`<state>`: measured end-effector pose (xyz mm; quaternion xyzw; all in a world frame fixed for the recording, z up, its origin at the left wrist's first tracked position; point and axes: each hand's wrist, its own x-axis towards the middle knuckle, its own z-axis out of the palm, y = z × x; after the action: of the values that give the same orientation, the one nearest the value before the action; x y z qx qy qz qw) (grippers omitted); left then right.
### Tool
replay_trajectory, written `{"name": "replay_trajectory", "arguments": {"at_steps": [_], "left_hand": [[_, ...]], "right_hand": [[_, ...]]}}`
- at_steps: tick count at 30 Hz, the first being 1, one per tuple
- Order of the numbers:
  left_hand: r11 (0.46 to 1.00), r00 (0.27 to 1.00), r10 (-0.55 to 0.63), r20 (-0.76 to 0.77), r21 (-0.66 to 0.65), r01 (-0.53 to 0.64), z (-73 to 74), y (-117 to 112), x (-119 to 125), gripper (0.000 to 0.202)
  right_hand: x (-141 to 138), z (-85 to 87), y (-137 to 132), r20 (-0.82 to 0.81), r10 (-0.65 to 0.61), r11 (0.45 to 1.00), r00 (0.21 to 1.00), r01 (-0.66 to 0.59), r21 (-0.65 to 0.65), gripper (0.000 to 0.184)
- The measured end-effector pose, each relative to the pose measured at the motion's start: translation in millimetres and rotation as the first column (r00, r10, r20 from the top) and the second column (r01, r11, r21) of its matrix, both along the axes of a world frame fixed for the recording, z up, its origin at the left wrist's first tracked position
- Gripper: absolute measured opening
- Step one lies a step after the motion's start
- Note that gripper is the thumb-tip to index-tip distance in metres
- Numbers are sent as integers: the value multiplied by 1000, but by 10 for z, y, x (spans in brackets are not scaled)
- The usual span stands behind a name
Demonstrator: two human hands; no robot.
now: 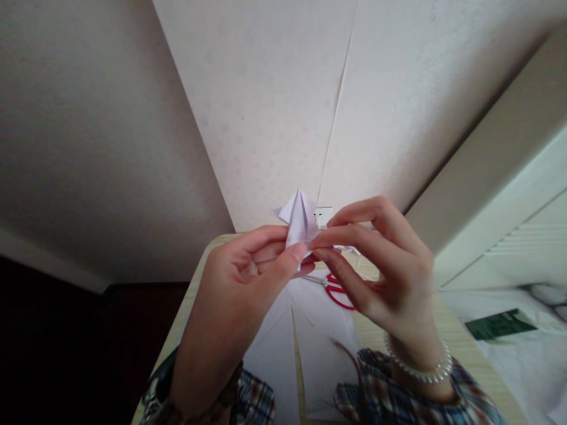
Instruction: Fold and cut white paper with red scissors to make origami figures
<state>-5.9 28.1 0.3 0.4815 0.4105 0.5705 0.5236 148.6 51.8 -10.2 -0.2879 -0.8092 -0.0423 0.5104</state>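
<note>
A small white folded paper figure (300,218) with pointed corners is held up above the table, its tip pointing away from me. My left hand (248,283) grips its lower left part, thumb on top and fingers underneath. My right hand (381,260) pinches the paper's lower right edge between thumb and index finger, while its other fingers are bent above. Beneath the hands lie scissors (334,289) with red handles, partly hidden by the right hand. White paper sheets (274,348) rest on the table below, partly covered by my forearms.
The pale wooden table (372,336) reaches to the wall, where a white socket (325,213) sits low behind the hands. White paper scraps (349,249) lie at the table's back. On the right, a green packet (500,324) rests on a whitish surface beside a cabinet (522,218).
</note>
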Motion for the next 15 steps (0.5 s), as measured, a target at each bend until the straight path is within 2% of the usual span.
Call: {"name": "replay_trajectory", "arguments": {"at_steps": [2, 4, 15], "left_hand": [[998, 998, -63, 8, -6, 63, 14, -23, -8, 13], [997, 997, -77, 8, -14, 77, 21, -35, -9, 19], [997, 997, 76, -34, 7, -75, 20, -29, 36, 12]], "right_hand": [[-6, 5, -5, -31, -3, 1000, 1000, 3, -8, 5], [-16, 11, -15, -58, -6, 1000, 998, 5, -28, 5], [-74, 36, -54, -145, 72, 968, 987, -104, -229, 8]]}}
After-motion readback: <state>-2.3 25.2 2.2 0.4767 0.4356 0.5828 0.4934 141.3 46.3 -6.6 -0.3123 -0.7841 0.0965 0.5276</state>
